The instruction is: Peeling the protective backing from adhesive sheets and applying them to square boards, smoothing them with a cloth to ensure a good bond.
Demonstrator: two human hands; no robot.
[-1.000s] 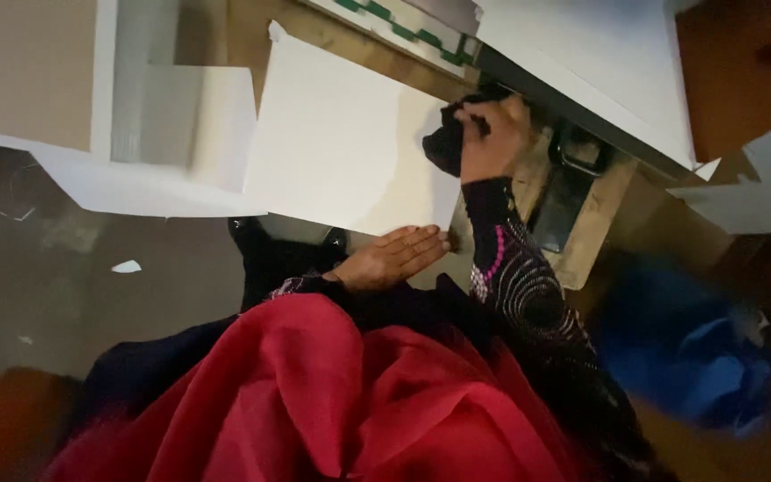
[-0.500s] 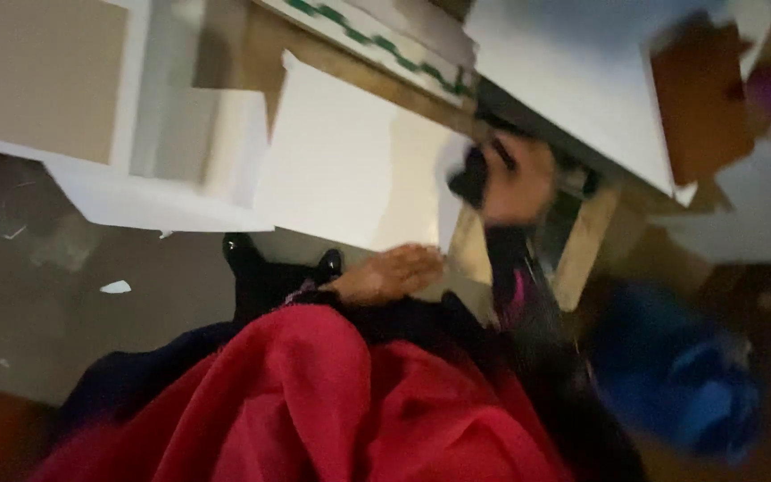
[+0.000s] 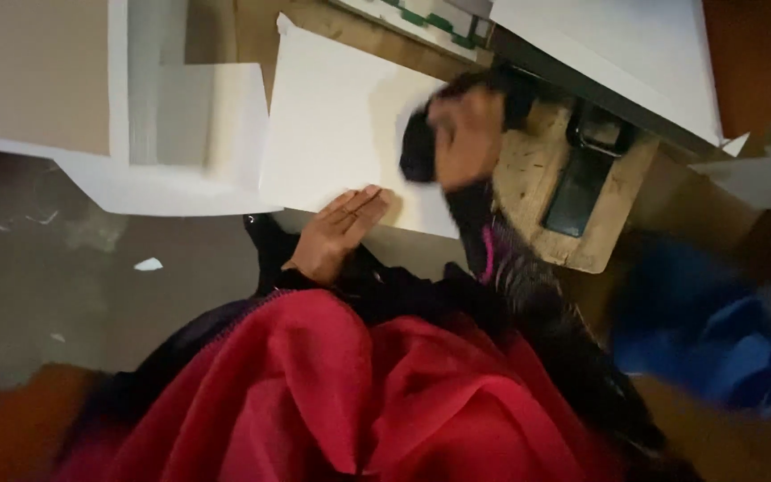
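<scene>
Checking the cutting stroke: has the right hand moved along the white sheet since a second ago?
Yes. The right hand with its dark tool has come left, off the wooden board and onto the white sheet.

The right hand [image 3: 466,134] is smeared by motion blur, so its grip on the dark object [image 3: 417,147] beside it cannot be made out, the blue bundle [image 3: 716,339] well to its right is blurred, and the white board [image 3: 617,54] above it is cut off by the top edge.
</scene>
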